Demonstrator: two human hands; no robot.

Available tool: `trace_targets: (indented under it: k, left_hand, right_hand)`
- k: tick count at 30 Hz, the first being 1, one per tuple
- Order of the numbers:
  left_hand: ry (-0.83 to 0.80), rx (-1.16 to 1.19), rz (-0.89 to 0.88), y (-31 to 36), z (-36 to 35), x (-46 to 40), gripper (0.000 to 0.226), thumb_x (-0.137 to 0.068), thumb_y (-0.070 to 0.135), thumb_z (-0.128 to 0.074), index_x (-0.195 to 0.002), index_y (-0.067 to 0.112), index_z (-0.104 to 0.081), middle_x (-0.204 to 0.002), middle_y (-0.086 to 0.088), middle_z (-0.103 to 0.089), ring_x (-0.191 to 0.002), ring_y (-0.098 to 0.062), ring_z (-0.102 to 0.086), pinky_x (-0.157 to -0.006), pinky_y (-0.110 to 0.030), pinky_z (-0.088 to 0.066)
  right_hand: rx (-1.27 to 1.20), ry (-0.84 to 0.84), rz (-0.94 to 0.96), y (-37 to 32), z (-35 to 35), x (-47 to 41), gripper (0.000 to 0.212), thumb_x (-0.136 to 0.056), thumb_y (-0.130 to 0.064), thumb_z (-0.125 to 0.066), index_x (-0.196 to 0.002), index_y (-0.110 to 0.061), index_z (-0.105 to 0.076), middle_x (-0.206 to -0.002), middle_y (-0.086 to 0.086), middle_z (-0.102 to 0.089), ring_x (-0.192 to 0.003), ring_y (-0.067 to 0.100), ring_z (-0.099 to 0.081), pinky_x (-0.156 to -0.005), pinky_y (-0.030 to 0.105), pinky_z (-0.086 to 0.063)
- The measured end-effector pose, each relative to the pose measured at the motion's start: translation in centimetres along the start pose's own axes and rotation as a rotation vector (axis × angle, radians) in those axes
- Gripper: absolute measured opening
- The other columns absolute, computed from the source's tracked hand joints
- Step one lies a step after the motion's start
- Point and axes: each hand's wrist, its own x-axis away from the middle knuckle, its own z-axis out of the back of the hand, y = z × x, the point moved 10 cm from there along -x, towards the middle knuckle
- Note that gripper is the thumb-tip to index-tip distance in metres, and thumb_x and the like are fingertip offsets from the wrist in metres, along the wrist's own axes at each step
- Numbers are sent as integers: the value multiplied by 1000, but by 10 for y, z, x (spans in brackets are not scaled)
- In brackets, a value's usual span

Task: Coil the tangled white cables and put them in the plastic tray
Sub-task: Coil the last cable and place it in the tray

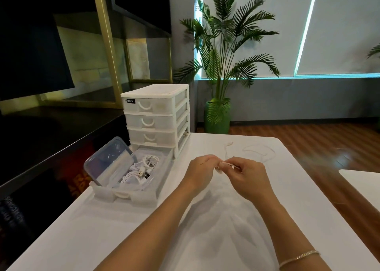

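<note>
A thin white cable [265, 152] lies loose on the white table [226, 219], looping behind my hands toward the far right. My left hand [202, 172] and my right hand [245, 177] meet over the table's middle, both pinching one end of that cable between fingertips. To the left, a pulled-out clear plastic tray [123, 195] holds several coiled white cables [141, 170] with USB plugs showing. A clear lid [109, 161] leans upright inside the tray's left side.
A white drawer unit [156, 116] with three shut drawers stands behind the tray at the table's far left. A dark shelf runs along the left. A potted palm [218, 116] stands on the floor beyond the table. Another white table corner [362, 180] is at right.
</note>
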Motion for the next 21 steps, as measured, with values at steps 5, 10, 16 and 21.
trace_targets:
  k: [5,10,16,21]
  left_hand:
    - [-96,232,69,-8,-10,5,49,-100,20,-35,-52,14,-42,-41,9,-43,-46,-11,-44,-64,-28,-52]
    - [-310,227,165,-8,-19,15,45,-102,31,-29,-61,14,-38,-36,10,-30,-36,-7,-24,-39,-16,-26]
    - [-551,276,220,-18,-18,31,33,-103,31,-28,-92,15,-55,-44,10,-26,-39,-5,-21,-38,-16,-25]
    - [-708,393,189,-17,-24,40,23,-101,13,-32,-97,15,-55,-53,7,-56,-46,-6,-49,-62,-21,-51]
  right_hand:
    - [17,16,26,2,0,-1,18,-84,-39,-61,-80,-23,-64,-67,-11,-59,-61,7,-51,-62,26,-44]
    - [-4,26,35,6,2,-3,21,-79,-45,-62,-75,-24,-63,-60,-1,-60,-54,12,-49,-57,30,-44]
    - [-64,30,42,5,8,-1,12,-76,-35,-70,-69,-30,-62,-61,-5,-61,-55,11,-49,-55,26,-42]
    - [-119,62,11,7,13,-2,14,-73,-30,-74,-66,-32,-63,-69,-10,-65,-67,14,-58,-64,29,-49]
